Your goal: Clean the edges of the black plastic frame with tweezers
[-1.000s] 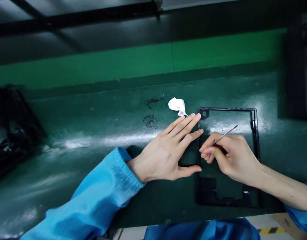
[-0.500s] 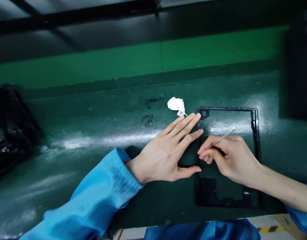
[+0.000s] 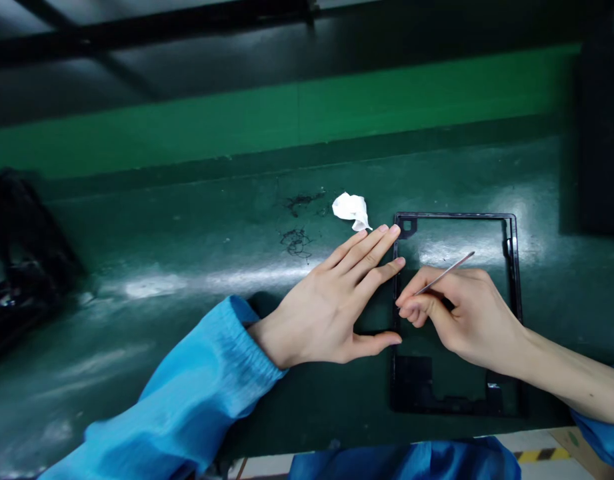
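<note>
Black frame (image 3: 413, 380) lies flat, my spread left hand (image 3: 331, 310) apparently bracing its edge, right hand (image 3: 464, 310) pinching thin rod (image 3: 447, 271).

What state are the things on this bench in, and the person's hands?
Black frame: lying flat on the bench
Left hand: open, spread against the frame's left edge
Thin tool: slanted, gripped
Right hand: closed around the tool
White scrap: crumpled
Dark strands: loose, tangled
Far-left dark object: unclear
Far-right dark object: unclear

Green bench (image 3: 217, 233), black frame (image 3: 411, 381), white scrap (image 3: 351, 207), dark strands (image 3: 295, 243)
</note>
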Action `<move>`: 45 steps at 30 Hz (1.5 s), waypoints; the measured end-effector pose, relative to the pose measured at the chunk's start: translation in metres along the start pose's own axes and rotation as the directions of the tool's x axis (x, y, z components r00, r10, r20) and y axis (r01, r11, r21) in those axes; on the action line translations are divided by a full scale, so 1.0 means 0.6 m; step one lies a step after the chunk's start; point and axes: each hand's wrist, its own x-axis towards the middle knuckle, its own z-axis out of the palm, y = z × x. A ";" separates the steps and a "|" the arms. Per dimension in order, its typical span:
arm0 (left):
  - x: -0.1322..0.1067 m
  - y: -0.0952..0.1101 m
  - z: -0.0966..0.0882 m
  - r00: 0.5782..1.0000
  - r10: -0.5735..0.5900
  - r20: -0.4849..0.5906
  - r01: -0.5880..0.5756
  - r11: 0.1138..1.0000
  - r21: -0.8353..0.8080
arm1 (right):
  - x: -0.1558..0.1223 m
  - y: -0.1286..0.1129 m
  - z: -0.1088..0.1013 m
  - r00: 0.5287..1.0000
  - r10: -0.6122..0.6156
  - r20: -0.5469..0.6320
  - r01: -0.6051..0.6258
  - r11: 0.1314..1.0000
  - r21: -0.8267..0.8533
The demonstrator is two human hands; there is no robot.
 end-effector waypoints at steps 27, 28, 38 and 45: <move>0.001 0.000 -0.002 1.000 0.002 -0.006 -0.003 1.000 -0.018 | -0.001 0.001 -0.004 0.999 -0.011 0.032 0.011 1.000 0.007; 0.001 0.000 -0.002 1.000 0.003 -0.009 -0.004 1.000 -0.019 | -0.001 0.000 -0.004 1.000 -0.006 0.021 0.006 1.000 0.013; 0.001 0.001 0.000 1.000 0.004 -0.007 -0.004 1.000 -0.007 | 0.000 0.003 -0.003 0.999 -0.047 0.015 0.048 0.997 -0.063; 0.000 0.001 0.000 1.000 -0.004 -0.004 0.004 1.000 -0.017 | -0.001 -0.002 -0.002 1.000 -0.016 0.011 0.017 1.000 -0.023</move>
